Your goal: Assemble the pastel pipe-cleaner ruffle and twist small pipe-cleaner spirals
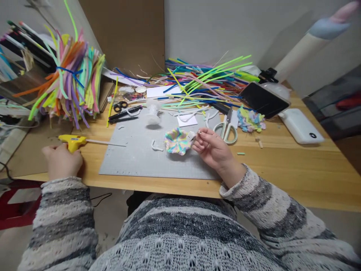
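Observation:
My left hand (61, 161) is closed round the handle of a yellow glue gun (73, 142) that lies on the wooden table (282, 158), its glue stick pointing right over the grey cutting mat (135, 158). My right hand (212, 148) pinches a small pale piece at its fingertips, right beside a pastel multicoloured pipe-cleaner flower (177, 141) resting on the mat. A short white pipe-cleaner scrap (156, 146) lies just left of the flower.
Scissors (227, 130) lie right of my right hand. Loose pipe cleaners (203, 81) pile up at the back, a tied bundle (67, 86) at left. A tablet (263, 99), a white power bank (301, 126), a thread spool (152, 113) and pastel scraps (250, 120) are nearby.

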`<move>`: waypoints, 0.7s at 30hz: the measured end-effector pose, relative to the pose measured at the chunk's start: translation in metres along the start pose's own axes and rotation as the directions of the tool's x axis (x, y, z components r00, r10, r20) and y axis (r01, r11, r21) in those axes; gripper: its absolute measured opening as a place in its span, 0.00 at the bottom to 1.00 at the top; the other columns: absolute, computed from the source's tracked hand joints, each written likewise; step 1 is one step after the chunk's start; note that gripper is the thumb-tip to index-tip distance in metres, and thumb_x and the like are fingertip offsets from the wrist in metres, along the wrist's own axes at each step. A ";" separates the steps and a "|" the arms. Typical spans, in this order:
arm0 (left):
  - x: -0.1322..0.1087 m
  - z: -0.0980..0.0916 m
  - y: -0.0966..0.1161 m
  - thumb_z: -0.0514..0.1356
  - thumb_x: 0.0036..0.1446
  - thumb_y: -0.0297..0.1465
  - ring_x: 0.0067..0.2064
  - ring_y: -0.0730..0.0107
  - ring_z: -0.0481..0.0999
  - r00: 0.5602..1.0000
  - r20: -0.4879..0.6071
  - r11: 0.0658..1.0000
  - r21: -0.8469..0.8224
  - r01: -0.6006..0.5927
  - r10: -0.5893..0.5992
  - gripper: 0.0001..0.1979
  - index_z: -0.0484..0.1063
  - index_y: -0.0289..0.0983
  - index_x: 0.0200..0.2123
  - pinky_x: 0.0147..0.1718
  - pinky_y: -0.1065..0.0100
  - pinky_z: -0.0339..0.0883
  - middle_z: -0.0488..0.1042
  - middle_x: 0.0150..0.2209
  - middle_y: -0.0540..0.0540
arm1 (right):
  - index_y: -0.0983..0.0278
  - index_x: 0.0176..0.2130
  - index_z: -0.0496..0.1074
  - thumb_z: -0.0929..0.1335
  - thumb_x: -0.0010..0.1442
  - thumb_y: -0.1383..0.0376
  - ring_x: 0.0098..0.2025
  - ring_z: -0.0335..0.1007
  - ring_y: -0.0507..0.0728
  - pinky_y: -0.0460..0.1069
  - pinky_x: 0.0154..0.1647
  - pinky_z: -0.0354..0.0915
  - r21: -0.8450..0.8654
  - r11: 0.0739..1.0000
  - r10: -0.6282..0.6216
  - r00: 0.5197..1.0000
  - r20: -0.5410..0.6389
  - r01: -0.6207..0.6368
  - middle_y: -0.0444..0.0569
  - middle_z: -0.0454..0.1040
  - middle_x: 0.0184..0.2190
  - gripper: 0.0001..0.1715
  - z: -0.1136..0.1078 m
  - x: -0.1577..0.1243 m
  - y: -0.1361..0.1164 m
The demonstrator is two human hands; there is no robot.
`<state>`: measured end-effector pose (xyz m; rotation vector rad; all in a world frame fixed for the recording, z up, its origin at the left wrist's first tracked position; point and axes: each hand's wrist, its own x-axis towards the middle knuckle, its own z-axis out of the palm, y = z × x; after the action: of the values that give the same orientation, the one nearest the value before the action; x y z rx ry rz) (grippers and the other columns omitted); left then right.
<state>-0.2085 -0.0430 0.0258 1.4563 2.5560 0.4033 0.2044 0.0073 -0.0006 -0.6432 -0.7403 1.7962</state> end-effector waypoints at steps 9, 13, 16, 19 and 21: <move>-0.061 0.032 0.097 0.58 0.58 0.43 0.51 0.55 0.70 0.876 0.012 0.800 -0.415 -0.434 0.482 0.24 0.64 0.37 0.54 0.49 0.52 0.68 0.67 0.51 0.39 | 0.60 0.31 0.71 0.74 0.49 0.64 0.22 0.59 0.46 0.45 0.25 0.57 -0.094 0.989 -0.124 0.989 -0.082 0.116 0.37 0.64 0.22 0.09 -0.003 0.004 -0.001; -0.058 0.052 0.157 0.57 0.60 0.40 0.51 0.59 0.71 0.715 0.144 0.683 -0.470 -0.559 0.685 0.24 0.63 0.37 0.57 0.49 0.57 0.67 0.67 0.55 0.39 | 0.60 0.31 0.74 0.74 0.48 0.63 0.27 0.62 0.48 0.45 0.29 0.61 -0.157 0.980 -0.147 0.979 -0.141 0.124 0.40 0.68 0.26 0.07 -0.005 0.005 -0.001; -0.044 0.066 0.193 0.59 0.56 0.37 0.49 0.55 0.71 0.690 0.168 0.698 -0.345 -0.628 0.704 0.24 0.65 0.31 0.54 0.47 0.56 0.66 0.70 0.50 0.35 | 0.61 0.29 0.75 0.73 0.48 0.64 0.35 0.66 0.50 0.46 0.38 0.63 -0.183 0.972 -0.172 0.978 -0.117 0.149 0.43 0.72 0.34 0.05 -0.004 0.004 -0.002; -0.034 0.079 0.211 0.59 0.54 0.34 0.38 0.58 0.72 0.682 0.255 0.726 -0.298 -0.619 0.686 0.09 0.71 0.34 0.35 0.39 0.60 0.65 0.73 0.35 0.41 | 0.60 0.28 0.75 0.72 0.50 0.63 0.44 0.68 0.53 0.49 0.45 0.64 -0.170 0.977 -0.134 0.990 -0.036 0.126 0.45 0.75 0.39 0.03 -0.004 0.003 -0.004; -0.034 0.085 0.213 0.57 0.54 0.33 0.32 0.62 0.71 0.693 0.267 0.741 -0.307 -0.598 0.670 0.07 0.67 0.37 0.28 0.32 0.63 0.62 0.71 0.27 0.46 | 0.59 0.30 0.76 0.72 0.52 0.61 0.45 0.70 0.54 0.51 0.46 0.64 -0.153 0.984 -0.090 0.996 0.019 0.091 0.45 0.77 0.40 0.04 -0.005 0.002 -0.004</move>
<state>0.0057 0.0441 0.0131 2.0839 1.6062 0.4072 0.2096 0.0116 -0.0009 -0.6897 -0.9089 1.6723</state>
